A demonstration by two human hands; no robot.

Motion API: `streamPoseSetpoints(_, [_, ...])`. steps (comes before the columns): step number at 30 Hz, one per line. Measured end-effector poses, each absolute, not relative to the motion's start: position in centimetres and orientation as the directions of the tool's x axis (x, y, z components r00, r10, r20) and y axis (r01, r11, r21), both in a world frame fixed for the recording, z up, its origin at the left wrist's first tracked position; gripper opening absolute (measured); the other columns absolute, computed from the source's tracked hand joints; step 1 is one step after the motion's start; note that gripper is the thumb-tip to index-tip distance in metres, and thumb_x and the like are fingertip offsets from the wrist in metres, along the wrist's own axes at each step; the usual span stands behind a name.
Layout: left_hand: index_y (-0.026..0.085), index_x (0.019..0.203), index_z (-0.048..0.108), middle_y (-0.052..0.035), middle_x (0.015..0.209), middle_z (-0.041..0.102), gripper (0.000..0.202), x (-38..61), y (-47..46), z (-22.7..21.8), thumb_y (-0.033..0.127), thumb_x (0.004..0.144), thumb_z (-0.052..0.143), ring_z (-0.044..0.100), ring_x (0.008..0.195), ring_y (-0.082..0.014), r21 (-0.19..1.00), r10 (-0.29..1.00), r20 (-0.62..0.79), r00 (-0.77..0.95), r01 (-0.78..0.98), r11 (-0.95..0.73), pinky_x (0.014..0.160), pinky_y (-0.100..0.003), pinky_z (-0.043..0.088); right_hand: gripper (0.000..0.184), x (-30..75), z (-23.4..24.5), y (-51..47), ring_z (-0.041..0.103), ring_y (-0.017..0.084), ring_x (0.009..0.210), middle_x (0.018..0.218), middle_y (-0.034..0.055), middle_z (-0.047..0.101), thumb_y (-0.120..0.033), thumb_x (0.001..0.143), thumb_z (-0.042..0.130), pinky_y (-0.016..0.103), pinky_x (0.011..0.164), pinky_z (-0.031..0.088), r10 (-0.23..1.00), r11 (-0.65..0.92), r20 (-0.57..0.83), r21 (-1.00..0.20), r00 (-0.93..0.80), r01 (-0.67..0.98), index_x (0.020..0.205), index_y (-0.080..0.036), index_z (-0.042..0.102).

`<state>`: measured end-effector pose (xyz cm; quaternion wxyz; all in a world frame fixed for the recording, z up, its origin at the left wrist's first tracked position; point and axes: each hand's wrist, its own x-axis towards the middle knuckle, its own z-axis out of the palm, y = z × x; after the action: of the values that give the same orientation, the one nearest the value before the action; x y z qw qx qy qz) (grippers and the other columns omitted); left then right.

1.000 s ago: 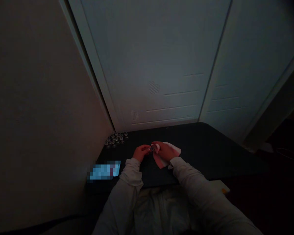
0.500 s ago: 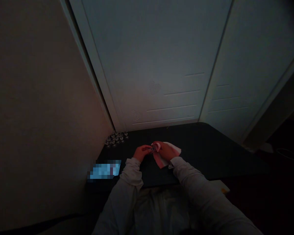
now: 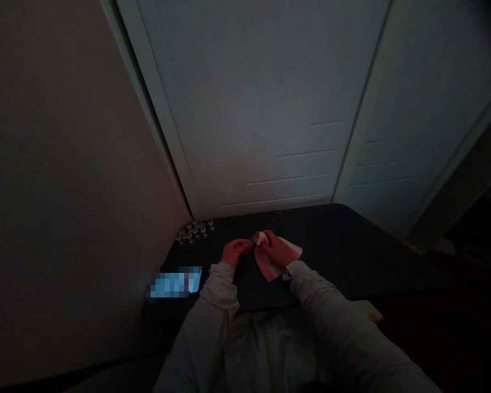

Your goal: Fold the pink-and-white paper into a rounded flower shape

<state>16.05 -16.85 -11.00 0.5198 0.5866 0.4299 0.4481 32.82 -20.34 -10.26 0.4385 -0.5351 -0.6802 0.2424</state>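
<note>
My left hand is closed, its fingertips pinching a small shiny piece that looks clear or metallic. In the dim light its exact kind does not show. To the right of it, a pink and white cloth is bunched in my right hand, which is closed on it. One gathered end of the cloth touches or nearly touches the shiny piece. The cloth's loose part spreads beneath and beyond my right hand over the dark table.
Several small shiny pieces stand clustered at the table's back left corner. A lit, blurred-out screen lies at the left edge. White panels rise behind the table, and a wall stands on the left.
My hands have drawn slightly apart, so more of the shiny piece shows between them. The gathered end of the cloth has shifted up a little. The other things stay put.
</note>
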Motion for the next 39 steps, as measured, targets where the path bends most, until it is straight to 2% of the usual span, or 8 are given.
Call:
streamPoseSetpoints(4, [0.013,0.081,0.061,-0.0027,0.068,0.062,0.024,16.0,-16.9,-11.0,0.026,0.060,0.060,0.050,0.055,-0.0089,0.997,0.963,0.074,0.260,0.015,-0.081,0.055,-0.024,0.040,0.025,32.8,-10.2,-20.4,0.050,0.015,0.079,0.089,0.0030,0.057,-0.027,0.075,0.041,0.026,0.071,0.035,0.939,0.322,0.339,-0.791,-0.067,0.520,0.097,-0.018,0.050])
streamPoseSetpoints(9, [0.013,0.083,0.061,-0.0036,0.071,0.063,0.026,16.0,-17.0,-10.9,0.026,0.060,0.060,0.050,0.056,-0.0088,0.997,0.951,0.063,0.301,0.021,-0.072,0.056,-0.023,0.039,0.025,32.8,-10.7,-19.9,0.049,0.015,0.079,0.089,0.0048,0.056,-0.028,0.076,0.040,0.026,0.070,0.035,0.938,0.315,0.342,-0.785,-0.051,0.534,0.095,-0.016,0.052])
streamPoseSetpoints(14, [0.012,0.084,0.062,-0.0048,0.071,0.063,0.029,16.0,-17.0,-10.7,0.027,0.060,0.060,0.050,0.056,-0.0089,0.998,0.947,0.052,0.316,0.011,-0.058,0.057,-0.024,0.039,0.024,33.1,-11.2,-19.5,0.048,0.014,0.072,0.081,0.0041,0.057,-0.030,0.076,0.038,0.024,0.065,0.034,0.938,0.318,0.341,-0.777,-0.062,0.544,0.084,-0.015,0.055])
streamPoseSetpoints(23, [0.013,0.090,0.058,-0.0043,0.074,0.061,0.032,15.9,-16.9,-10.8,0.030,0.063,0.057,0.050,0.054,-0.0083,0.995,0.936,0.090,0.341,0.007,-0.098,0.053,-0.022,0.037,0.019,33.1,-11.0,-19.6,0.046,0.011,0.063,0.071,0.0015,0.055,-0.030,0.074,0.040,0.021,0.057,0.031,0.947,0.268,0.320,-0.776,-0.010,0.571,0.073,-0.015,0.052])
streamPoseSetpoints(28, [0.014,0.091,0.057,-0.0037,0.074,0.060,0.032,15.9,-16.8,-10.9,0.034,0.065,0.054,0.050,0.053,-0.0078,0.998,0.941,0.063,0.333,-0.026,-0.057,0.050,-0.022,0.036,0.018,32.9,-10.9,-19.7,0.044,0.011,0.063,0.072,0.0018,0.055,-0.029,0.074,0.041,0.021,0.057,0.031,0.945,0.252,0.325,-0.781,0.027,0.571,0.073,-0.015,0.052])
streamPoseSetpoints(34, [0.014,0.087,0.056,-0.0025,0.071,0.059,0.036,16.1,-16.9,-11.1,0.036,0.059,0.061,0.048,0.052,-0.0075,0.993,0.943,0.095,0.319,0.030,-0.110,0.051,-0.022,0.036,0.022,32.8,-10.9,-19.9,0.045,0.012,0.063,0.071,0.0014,0.055,-0.034,0.074,0.042,0.022,0.058,0.031,0.949,0.243,0.315,-0.779,0.026,0.579,0.073,-0.015,0.052])
streamPoseSetpoints(39, [0.014,0.085,0.056,-0.0030,0.070,0.059,0.034,15.9,-16.3,-11.4,0.038,0.061,0.058,0.049,0.052,-0.0076,0.998,0.965,0.049,0.256,-0.046,-0.039,0.050,-0.022,0.037,0.031,32.8,-10.5,-20.1,0.049,0.013,0.076,0.086,0.0033,0.058,-0.041,0.076,0.040,0.024,0.067,0.035,0.945,0.308,0.321,-0.819,-0.060,0.483,0.089,-0.017,0.053])
